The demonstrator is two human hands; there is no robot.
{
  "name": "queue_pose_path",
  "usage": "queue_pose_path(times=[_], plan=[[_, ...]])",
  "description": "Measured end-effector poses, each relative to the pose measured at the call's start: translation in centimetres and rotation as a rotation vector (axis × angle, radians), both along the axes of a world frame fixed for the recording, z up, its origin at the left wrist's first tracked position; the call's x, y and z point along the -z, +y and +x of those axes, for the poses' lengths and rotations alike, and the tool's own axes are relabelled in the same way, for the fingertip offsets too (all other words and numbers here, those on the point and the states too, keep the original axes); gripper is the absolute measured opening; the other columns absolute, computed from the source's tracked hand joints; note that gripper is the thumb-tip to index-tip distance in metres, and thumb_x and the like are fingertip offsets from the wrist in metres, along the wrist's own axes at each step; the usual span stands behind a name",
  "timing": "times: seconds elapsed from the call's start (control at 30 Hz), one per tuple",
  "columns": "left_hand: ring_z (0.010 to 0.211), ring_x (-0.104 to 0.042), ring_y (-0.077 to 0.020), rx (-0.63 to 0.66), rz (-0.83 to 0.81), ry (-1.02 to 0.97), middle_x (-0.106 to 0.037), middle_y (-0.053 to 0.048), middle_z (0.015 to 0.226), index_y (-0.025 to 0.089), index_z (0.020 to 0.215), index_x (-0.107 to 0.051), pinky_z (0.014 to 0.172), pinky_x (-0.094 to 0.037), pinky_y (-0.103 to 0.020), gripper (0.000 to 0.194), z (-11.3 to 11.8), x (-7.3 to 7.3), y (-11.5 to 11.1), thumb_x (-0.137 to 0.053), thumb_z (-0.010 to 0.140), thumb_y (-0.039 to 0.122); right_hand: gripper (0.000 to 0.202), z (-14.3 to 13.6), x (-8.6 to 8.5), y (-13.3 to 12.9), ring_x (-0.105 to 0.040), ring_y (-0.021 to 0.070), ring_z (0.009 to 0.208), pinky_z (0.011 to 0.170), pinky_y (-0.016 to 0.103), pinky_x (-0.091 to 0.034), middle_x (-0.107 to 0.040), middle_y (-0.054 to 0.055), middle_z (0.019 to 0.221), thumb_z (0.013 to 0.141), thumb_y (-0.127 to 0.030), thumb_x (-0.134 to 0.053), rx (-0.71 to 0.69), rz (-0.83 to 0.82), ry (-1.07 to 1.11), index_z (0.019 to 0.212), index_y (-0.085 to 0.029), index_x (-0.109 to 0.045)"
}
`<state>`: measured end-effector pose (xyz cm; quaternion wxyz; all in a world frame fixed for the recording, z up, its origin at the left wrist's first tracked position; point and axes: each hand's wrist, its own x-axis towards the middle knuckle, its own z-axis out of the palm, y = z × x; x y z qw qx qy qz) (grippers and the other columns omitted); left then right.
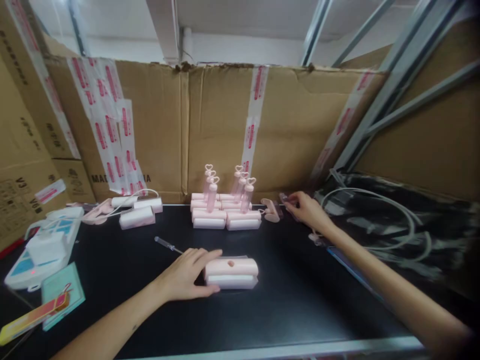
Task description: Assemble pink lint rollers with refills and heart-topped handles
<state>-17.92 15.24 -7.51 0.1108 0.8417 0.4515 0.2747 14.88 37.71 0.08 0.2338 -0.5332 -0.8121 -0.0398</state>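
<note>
My left hand (189, 275) grips the left end of a pink-and-white rounded device (232, 272), fingers behind and thumb in front. The device lies on the black table and has a small brownish hole in its pink top. At the back right, my right hand (308, 212) is closed at the fingertips around a small clear plastic piece (288, 201), whose exact kind I cannot make out. Left of it lies a loose pink part (270, 210). Several similar devices (243, 218) stand in two rows at the back middle, most with a clear pink tube topped by a heart-shaped loop (247, 197).
A screwdriver (167, 244) lies beyond my left hand. White-and-pink devices with a cable (138, 217) sit at the back left, near a power strip (47, 250), a teal packet (63, 295) and a yellow-red box cutter (35, 317). Cardboard (221, 130) walls the back; cables (408, 220) lie right.
</note>
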Motion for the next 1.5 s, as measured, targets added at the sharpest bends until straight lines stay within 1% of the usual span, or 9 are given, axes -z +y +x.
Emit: queue_pose_path(times=[0.1,0.17,0.27,0.37,0.47,0.67,0.97,1.37,1.5], plan=[[0.105,-0.053,-0.0237,-0.050,-0.036,-0.040,-0.056,-0.011,0.115,0.016,0.130,-0.032,0.093,-0.042,-0.040,0.069,-0.1,0.2,-0.1,-0.063,0.073,0.039,0.035,-2.7,-1.9,-3.9,-0.061,0.0188,0.086,0.069,0.025,-0.044,-0.061,0.015,0.100,0.091,-0.034,-0.032,-0.164,-0.074,0.083,0.109,-0.010,-0.050],[0.106,-0.054,-0.0241,-0.074,-0.046,-0.057,-0.056,-0.012,0.115,0.016,0.126,-0.034,0.094,-0.042,-0.041,0.067,-0.1,0.4,-0.2,-0.065,0.071,0.039,0.032,-5.1,-3.2,-7.4,-0.062,0.0136,0.071,0.063,0.023,-0.046,-0.065,0.007,0.095,0.084,-0.039,-0.047,-0.327,-0.180,0.078,0.106,-0.017,-0.054],[0.110,-0.053,-0.0249,-0.092,-0.047,-0.087,-0.052,-0.015,0.119,0.016,0.122,-0.033,0.096,-0.041,-0.042,0.067,0.0,0.6,-0.1,-0.066,0.070,0.040,0.030,-9.1,-4.9,-12.1,-0.062,0.0159,0.082,0.071,0.024,-0.046,-0.067,0.004,0.095,0.076,-0.037,-0.059,-0.718,-0.525,-0.139,0.098,-0.018,-0.065],[0.109,-0.054,-0.0245,-0.076,-0.081,-0.111,-0.052,-0.015,0.119,0.015,0.122,-0.029,0.094,-0.043,-0.040,0.069,0.1,0.5,-0.1,-0.066,0.069,0.040,0.023,-12.0,-6.4,-14.4,-0.063,0.0166,0.075,0.063,0.023,-0.043,-0.070,0.002,0.085,0.071,-0.028,-0.062,-0.694,-0.497,-0.397,0.090,-0.020,-0.071],[0.107,-0.056,-0.0243,-0.060,-0.112,-0.119,-0.055,-0.014,0.114,0.016,0.123,-0.026,0.093,-0.044,-0.041,0.072,0.2,0.3,-0.1,-0.066,0.069,0.040,0.021,-13.3,-7.2,-14.7,-0.063,0.0161,0.069,0.056,0.023,-0.038,-0.072,0.001,0.080,0.069,-0.022,-0.062,-0.699,-0.440,-0.577,0.088,-0.020,-0.073],[0.108,-0.055,-0.0253,-0.043,-0.121,-0.112,-0.055,-0.015,0.115,0.016,0.122,-0.026,0.093,-0.044,-0.042,0.072,0.2,0.2,-0.1,-0.067,0.069,0.041,0.023,-13.6,-8.0,-14.5,-0.064,0.0161,0.075,0.058,0.022,-0.037,-0.072,0.000,0.085,0.070,-0.027,-0.065,-0.794,-0.446,-0.590,0.091,-0.022,-0.073],[0.101,-0.057,-0.0247,-0.038,-0.117,-0.145,-0.055,-0.012,0.110,0.017,0.119,-0.029,0.088,-0.045,-0.041,0.072,0.2,-0.2,-0.2,-0.069,0.066,0.043,0.019,-15.4,-7.7,-16.7,-0.059,0.0173,0.060,0.049,0.026,-0.027,-0.070,0.007,0.071,0.067,-0.013,-0.058,-0.839,-0.240,-0.826,0.079,-0.017,-0.073],[0.093,-0.055,-0.0229,-0.066,-0.216,-0.306,-0.053,-0.007,0.104,0.019,0.119,-0.032,0.083,-0.045,-0.039,0.076,0.8,0.9,-0.3,-0.075,0.059,0.039,0.025,-17.0,-7.8,-16.2,-0.051,0.0134,0.054,0.046,0.023,-0.028,-0.068,0.005,0.068,0.062,-0.014,-0.053,-0.885,-0.437,-0.870,0.077,-0.015,-0.073],[0.092,-0.056,-0.0234,-0.051,-0.217,-0.336,-0.053,-0.008,0.104,0.018,0.113,-0.036,0.082,-0.045,-0.038,0.071,0.7,0.9,-0.2,-0.075,0.058,0.040,0.029,-18.2,-7.2,-16.7,-0.056,0.0176,0.057,0.045,0.025,-0.029,-0.069,0.008,0.069,0.058,-0.010,-0.053,-0.871,-0.394,-0.979,0.080,-0.013,-0.073]])
